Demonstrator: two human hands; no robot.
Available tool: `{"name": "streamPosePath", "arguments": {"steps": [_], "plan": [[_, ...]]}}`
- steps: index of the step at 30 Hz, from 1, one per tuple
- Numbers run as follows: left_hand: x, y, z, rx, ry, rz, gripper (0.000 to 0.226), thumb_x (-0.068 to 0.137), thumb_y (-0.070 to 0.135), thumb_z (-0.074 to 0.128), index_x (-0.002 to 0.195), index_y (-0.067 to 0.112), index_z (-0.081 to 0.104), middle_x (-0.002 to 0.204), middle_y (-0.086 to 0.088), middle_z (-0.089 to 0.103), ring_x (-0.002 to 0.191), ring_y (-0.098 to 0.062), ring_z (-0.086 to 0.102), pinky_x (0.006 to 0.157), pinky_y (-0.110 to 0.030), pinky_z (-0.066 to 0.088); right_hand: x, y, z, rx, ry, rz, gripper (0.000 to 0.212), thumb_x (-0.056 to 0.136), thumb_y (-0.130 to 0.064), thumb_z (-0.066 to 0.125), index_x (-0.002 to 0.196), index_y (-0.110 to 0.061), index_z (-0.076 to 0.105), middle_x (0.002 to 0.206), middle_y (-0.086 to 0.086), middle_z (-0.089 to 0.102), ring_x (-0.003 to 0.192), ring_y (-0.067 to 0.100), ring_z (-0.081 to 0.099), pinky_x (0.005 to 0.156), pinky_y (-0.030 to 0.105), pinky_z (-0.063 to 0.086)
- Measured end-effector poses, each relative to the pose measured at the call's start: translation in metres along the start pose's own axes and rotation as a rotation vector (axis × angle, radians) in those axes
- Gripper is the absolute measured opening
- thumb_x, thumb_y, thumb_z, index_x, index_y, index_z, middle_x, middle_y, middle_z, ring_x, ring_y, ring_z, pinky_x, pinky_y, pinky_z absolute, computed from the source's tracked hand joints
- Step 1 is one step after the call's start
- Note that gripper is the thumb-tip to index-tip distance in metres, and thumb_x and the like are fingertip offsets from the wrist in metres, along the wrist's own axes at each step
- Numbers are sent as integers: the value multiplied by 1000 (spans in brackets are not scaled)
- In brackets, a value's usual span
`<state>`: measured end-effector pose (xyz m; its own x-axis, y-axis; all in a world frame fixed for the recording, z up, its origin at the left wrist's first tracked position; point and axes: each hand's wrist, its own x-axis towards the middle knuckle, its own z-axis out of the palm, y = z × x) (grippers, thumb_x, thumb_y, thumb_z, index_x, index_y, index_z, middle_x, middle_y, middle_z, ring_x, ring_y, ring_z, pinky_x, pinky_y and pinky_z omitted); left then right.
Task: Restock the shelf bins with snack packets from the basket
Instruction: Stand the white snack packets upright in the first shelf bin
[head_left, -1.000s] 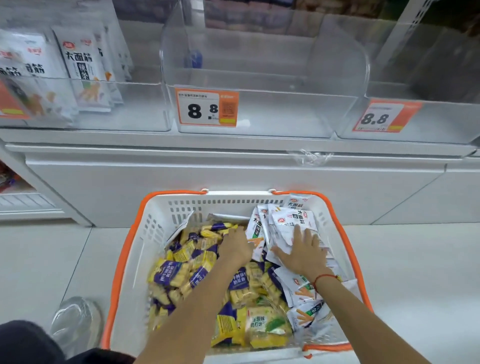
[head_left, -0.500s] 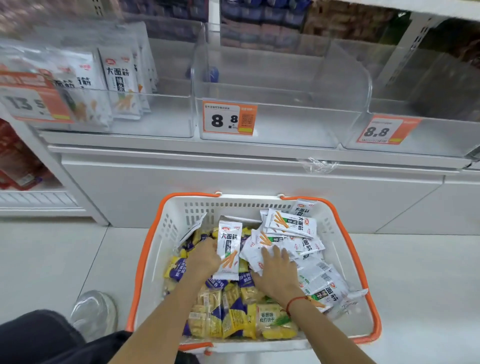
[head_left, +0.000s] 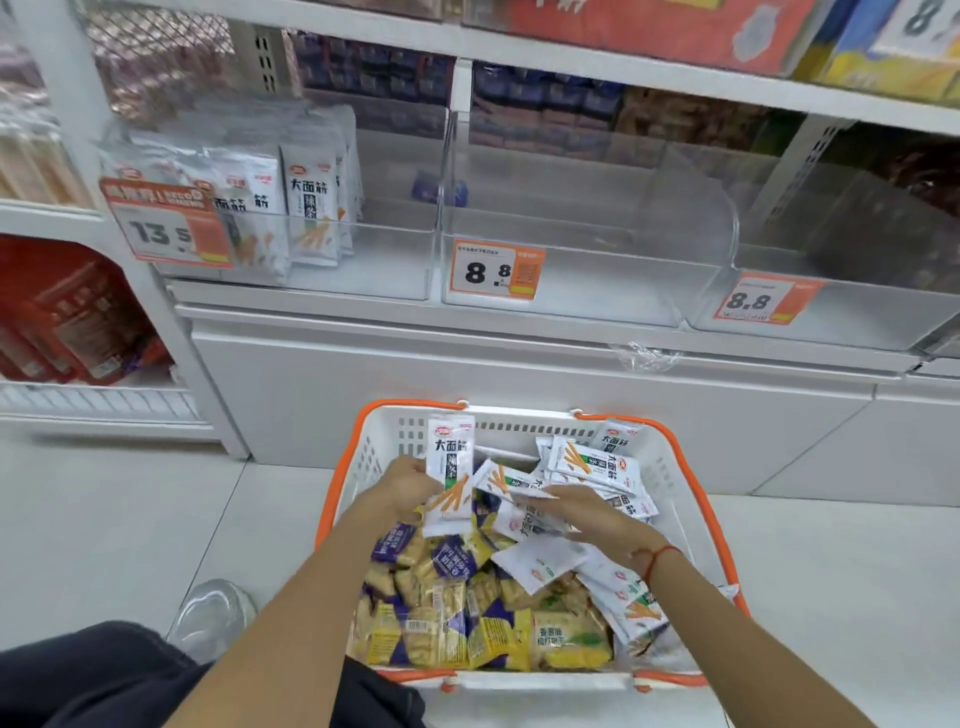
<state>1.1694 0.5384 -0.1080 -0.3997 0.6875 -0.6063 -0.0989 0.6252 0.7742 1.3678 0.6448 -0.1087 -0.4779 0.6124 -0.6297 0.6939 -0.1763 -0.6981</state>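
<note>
A white basket with an orange rim (head_left: 691, 467) sits on the floor below the shelf, full of snack packets. My left hand (head_left: 408, 491) holds a white packet (head_left: 449, 462) upright above the pile. My right hand (head_left: 582, 514) lies over the white packets (head_left: 592, 467) on the basket's right side; its fingers are blurred. Yellow and purple packets (head_left: 447, 613) fill the near left. On the shelf, the left clear bin (head_left: 384, 270) holds matching white packets (head_left: 311, 208). The middle bin (head_left: 597, 291) looks almost bare.
A third clear bin (head_left: 857, 312) stands at the right with an 8.8 price tag (head_left: 758, 301). Red packages (head_left: 67, 317) fill the low shelf at left. My shoe (head_left: 213, 618) and dark trouser leg (head_left: 104, 675) are left of the basket.
My left hand has picked one white packet out of the pile and raised it upright. My right hand slid left across the white packets. The view tilted up toward the shelf.
</note>
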Motion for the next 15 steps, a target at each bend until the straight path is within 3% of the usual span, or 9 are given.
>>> {"name": "streamPosePath", "arguments": {"steps": [3, 5, 8, 11, 15], "plan": [[-4, 13, -3, -113, -58, 50, 22, 95, 3, 52, 114, 12, 55, 105, -8, 62, 77, -13, 58, 62, -23, 49, 3, -4, -8, 276, 54, -2, 42, 94, -34, 56, 129, -13, 51, 91, -5, 57, 88, 18, 57, 74, 26, 43], [-6, 16, -7, -189, -99, 58, 24, 97, 12, 51, 121, 13, 57, 113, -8, 64, 87, -16, 59, 69, -24, 49, 1, -10, -12, 435, 77, -15, 37, 95, -26, 55, 127, -8, 47, 85, 0, 58, 73, 16, 58, 74, 27, 47], [-3, 10, -11, -254, -129, 29, 25, 100, 24, 46, 120, 13, 57, 113, -10, 66, 96, -22, 60, 85, -33, 50, -7, -17, -13, 476, 22, -82, 24, 95, -23, 56, 114, -8, 57, 87, 3, 66, 71, 15, 64, 65, 25, 51], [0, 3, -5, -213, -221, -9, 25, 102, 23, 41, 114, 8, 58, 102, -12, 68, 92, -24, 63, 96, -41, 48, -11, -22, -9, 482, 28, -137, 25, 92, -26, 61, 107, -6, 62, 86, 6, 66, 70, 15, 63, 57, 20, 50], [-4, 0, 13, -186, -304, -30, 30, 103, 19, 36, 122, 5, 54, 113, -20, 66, 92, -25, 64, 77, -35, 55, -1, -25, 6, 418, 193, -203, 31, 82, -29, 73, 107, -13, 63, 103, 7, 68, 84, 18, 66, 66, 23, 53]]}}
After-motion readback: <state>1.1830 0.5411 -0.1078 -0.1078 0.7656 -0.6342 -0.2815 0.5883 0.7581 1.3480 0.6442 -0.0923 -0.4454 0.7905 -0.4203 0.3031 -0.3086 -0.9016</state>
